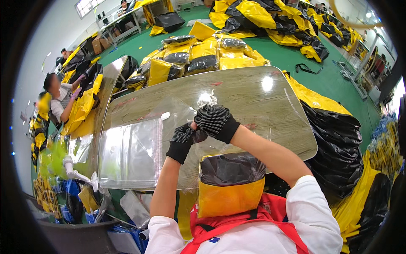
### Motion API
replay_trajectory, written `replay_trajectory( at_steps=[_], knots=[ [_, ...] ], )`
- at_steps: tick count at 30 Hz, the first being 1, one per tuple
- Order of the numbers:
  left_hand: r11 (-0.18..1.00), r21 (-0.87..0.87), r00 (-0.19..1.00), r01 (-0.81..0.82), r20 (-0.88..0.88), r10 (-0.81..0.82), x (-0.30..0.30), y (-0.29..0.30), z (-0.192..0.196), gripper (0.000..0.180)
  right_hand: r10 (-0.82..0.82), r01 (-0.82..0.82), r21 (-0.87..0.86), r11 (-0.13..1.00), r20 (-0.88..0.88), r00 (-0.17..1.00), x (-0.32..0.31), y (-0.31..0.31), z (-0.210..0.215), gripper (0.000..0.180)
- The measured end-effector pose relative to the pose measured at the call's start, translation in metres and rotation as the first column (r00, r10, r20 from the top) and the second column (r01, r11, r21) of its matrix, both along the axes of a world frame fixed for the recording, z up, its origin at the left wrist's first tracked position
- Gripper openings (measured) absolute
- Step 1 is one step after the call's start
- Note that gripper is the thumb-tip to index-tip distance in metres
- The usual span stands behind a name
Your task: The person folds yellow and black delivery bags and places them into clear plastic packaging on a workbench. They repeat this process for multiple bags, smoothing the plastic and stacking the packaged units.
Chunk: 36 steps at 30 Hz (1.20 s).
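Observation:
My left hand (182, 139) and my right hand (216, 122) wear black gloves with white dots and meet over the middle of the table. Their fingers are closed close together on a thin clear plastic bag (175, 109); its film spreads around them, and the exact grip is hidden by the gloves. Below my hands, at the table's near edge against my body, stands a folded yellow-and-black package (231, 195) with shiny clear film over it. Left of my left hand lies a stack of flat clear bags (131, 150). A crumpled white scrap (207, 98) sits just beyond my right hand.
The wood-patterned table (253, 99) has rounded corners. Packed yellow-and-black bundles (190, 55) are piled beyond it. A tall stack of black-and-yellow sheets (332, 135) stands at its right. At the left, a co-worker (59, 97) handles yellow material; a dark tub (80, 237) stands lower left.

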<state>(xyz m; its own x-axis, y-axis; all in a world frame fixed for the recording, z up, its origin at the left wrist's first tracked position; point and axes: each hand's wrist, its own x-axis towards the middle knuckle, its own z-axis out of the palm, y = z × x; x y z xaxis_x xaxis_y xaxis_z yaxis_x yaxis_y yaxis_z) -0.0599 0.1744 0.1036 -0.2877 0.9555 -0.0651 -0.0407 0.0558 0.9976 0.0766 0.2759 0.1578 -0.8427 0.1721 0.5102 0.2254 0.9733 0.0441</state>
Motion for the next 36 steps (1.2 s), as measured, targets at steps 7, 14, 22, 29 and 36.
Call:
replay_trajectory(
  at_steps=[7, 14, 22, 29, 36],
  knots=[
    [0.996, 0.086, 0.961, 0.025, -0.276, -0.001, 0.004, 0.001, -0.002, 0.041, 0.03, -0.024, -0.293, 0.956, 0.015, 0.999, 0.004, 0.027, 0.008, 0.018],
    [0.999, 0.047, 0.998, -0.015, -0.063, 0.018, 0.012, -0.001, 0.025, 0.044, -0.484, 0.345, -0.349, 0.871, -0.491, 0.724, 0.086, 0.198, -0.026, 0.018],
    [0.955, -0.28, 0.968, 0.099, -0.194, -0.157, -0.018, -0.027, 0.057, 0.044, -0.487, 0.251, -0.967, 0.039, 0.201, 0.85, 0.169, 0.088, -0.088, 0.033],
    [0.989, -0.044, 0.813, 0.139, -0.566, -0.139, -0.013, -0.07, 0.026, 0.022, -0.219, -0.501, -0.831, -0.244, -0.456, 0.863, 0.192, 0.027, -0.076, 0.034],
    [0.917, -0.295, 0.5, 0.269, -0.771, -0.395, -0.013, -0.126, 0.05, 0.044, -0.028, 0.078, -0.686, 0.724, 0.083, 0.996, 0.244, -0.019, -0.072, 0.032]
  ],
)
